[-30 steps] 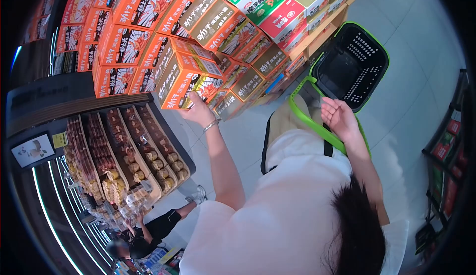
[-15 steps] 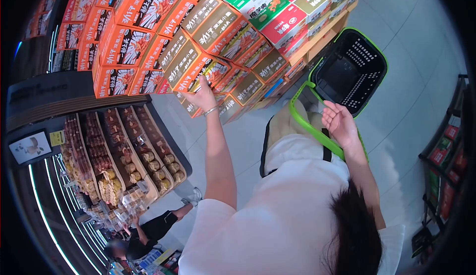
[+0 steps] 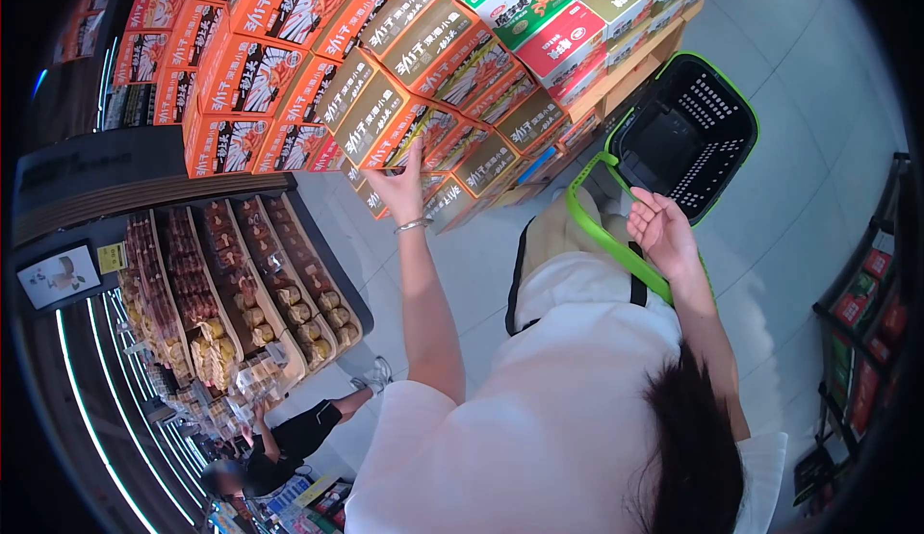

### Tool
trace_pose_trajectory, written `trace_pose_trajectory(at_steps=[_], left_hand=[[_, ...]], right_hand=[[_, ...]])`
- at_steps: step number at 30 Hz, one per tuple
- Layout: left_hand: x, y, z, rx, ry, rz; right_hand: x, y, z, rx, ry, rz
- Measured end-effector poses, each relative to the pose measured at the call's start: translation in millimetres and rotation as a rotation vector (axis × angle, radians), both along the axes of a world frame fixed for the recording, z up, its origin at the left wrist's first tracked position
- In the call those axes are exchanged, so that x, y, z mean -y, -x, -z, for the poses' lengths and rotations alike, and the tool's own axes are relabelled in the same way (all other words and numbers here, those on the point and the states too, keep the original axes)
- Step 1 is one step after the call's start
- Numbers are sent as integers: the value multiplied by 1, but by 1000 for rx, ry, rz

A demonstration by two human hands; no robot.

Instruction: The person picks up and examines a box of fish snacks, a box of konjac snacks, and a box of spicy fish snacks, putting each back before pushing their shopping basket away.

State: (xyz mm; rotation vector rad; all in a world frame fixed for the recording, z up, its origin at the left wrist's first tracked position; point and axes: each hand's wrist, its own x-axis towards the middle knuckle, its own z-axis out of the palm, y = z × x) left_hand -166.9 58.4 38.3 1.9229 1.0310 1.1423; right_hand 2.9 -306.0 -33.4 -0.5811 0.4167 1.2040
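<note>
Before you rises the stack (image 3: 279,77) of boxes, your basket (image 3: 685,135) beside its right edge. The brown-and-orange box (image 3: 380,118) sits at the stack's near edge. Your left hand (image 3: 399,188) spreads against its near side; your right (image 3: 664,236), loosely curled, rests near the basket's green handle (image 3: 611,236).

This is a shop: brightly printed boxes (image 3: 260,77) stand stacked in large numbers, a display stand (image 3: 327,257) carries rows of packaged goods (image 3: 258,327) with a yellow tag (image 3: 112,257) beside them, more packets (image 3: 877,263) line the right-hand edge, a green-rimmed shopping basket (image 3: 717,101) shows over the tiled floor (image 3: 770,293), and long light strips (image 3: 87,419) run near another person (image 3: 298,436) beside the stand
</note>
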Motion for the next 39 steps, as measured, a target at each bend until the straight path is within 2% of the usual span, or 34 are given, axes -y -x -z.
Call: trace_pose_trajectory(at_steps=[5,12,19,24,28,31,33,39], left_hand=[[-24,5,15,62,78,31],[-17,0,5,53,130,72],[-16,-2,2,1,38,62],[-8,-8,-3,126,133,83],[-10,0,-4,128,143,115],[-11,6,-17,127,241,151],[-11,4,-27,429,393,30],[-33,-2,-22,532,564,63]], right_hand=[[-1,1,-2,-4,15,-16],[0,1,1,-26,36,-25],[2,3,1,-29,47,-24],[2,5,2,-32,46,-28],[0,5,-1,-25,47,-43],[0,4,1,-33,72,-50],[1,4,1,-35,57,-50],[2,5,3,-33,32,-45]])
